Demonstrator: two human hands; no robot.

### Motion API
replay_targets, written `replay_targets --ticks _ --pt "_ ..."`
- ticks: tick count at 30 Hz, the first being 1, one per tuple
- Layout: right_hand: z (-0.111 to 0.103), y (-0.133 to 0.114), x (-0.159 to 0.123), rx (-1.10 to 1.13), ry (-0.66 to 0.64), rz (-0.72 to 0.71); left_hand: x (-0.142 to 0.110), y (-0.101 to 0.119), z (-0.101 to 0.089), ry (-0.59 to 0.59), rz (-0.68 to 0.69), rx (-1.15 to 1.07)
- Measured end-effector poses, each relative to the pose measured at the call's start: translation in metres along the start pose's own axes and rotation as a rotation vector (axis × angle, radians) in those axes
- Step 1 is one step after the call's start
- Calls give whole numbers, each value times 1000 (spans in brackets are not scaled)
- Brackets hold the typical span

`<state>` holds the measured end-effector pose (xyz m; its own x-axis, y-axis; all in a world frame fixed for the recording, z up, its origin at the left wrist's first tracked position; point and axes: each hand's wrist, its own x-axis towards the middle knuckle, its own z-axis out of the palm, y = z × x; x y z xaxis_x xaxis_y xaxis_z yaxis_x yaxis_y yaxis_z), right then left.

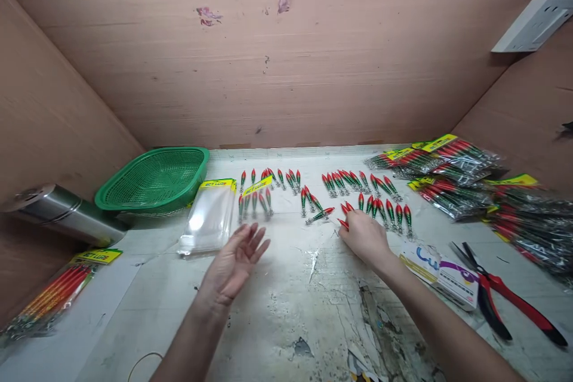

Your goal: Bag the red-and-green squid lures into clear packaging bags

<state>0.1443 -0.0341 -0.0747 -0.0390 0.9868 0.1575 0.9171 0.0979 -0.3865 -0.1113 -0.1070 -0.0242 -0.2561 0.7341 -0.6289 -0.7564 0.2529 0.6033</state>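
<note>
My left hand (237, 264) is raised over the table, palm up with its fingers apart, and holds nothing. Just beyond its fingertips is a clear bag with a yellow header (256, 186), blurred, with several red-and-green fishing lures (254, 205) showing in or under it. To its left lies a stack of clear plastic bags (208, 218) with yellow headers. My right hand (364, 237) is low over the table, fingers closed on several red-tipped fishing lures (344, 209); their lower ends are hidden. Loose lures (379, 212) lie in rows around it.
At left are a green plastic basket (152, 206), a steel cylinder (74, 215) and a bag of orange lures (60, 286). Filled lure bags (452, 191) pile up at right, near a small box (441, 274) and red-handled pliers (492, 283). Wooden panels (286, 89) enclose the table.
</note>
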Motion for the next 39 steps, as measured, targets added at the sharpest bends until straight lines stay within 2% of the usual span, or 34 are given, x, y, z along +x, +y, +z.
replay_targets --ticks 3,5,7,9,12,15,19,22,27,33,39 --pt "-24 0 -18 64 -46 -4 -7 -23 5 -11 -50 -64" --pt "-41 -2 -34 202 -109 -44 -9 -36 7 -11 -51 -77" --pt "-55 -8 -53 401 -170 -89 -10 -50 7 -22 0 -45" --pt "-63 -19 -72 564 -158 -141 -8 -63 5 -49 59 -3" --pt "-62 -42 -95 622 -41 -293 -7 -77 3 -92 97 42" --pt "-46 -61 -107 509 23 -434 -8 -82 1 -144 84 48" --pt "-22 -64 -106 297 70 -381 -13 -78 0 -202 13 3" --pt "-16 -59 -101 261 74 -382 -16 -77 -1 -222 -55 0" --pt "-25 -61 -94 279 60 -399 -19 -78 -1 -258 -97 18" --pt "-43 -58 -94 255 67 -359 -17 -70 -1 -200 -61 -6" --pt "-38 -64 -86 365 53 -399 -22 -75 -1 -358 -118 120"
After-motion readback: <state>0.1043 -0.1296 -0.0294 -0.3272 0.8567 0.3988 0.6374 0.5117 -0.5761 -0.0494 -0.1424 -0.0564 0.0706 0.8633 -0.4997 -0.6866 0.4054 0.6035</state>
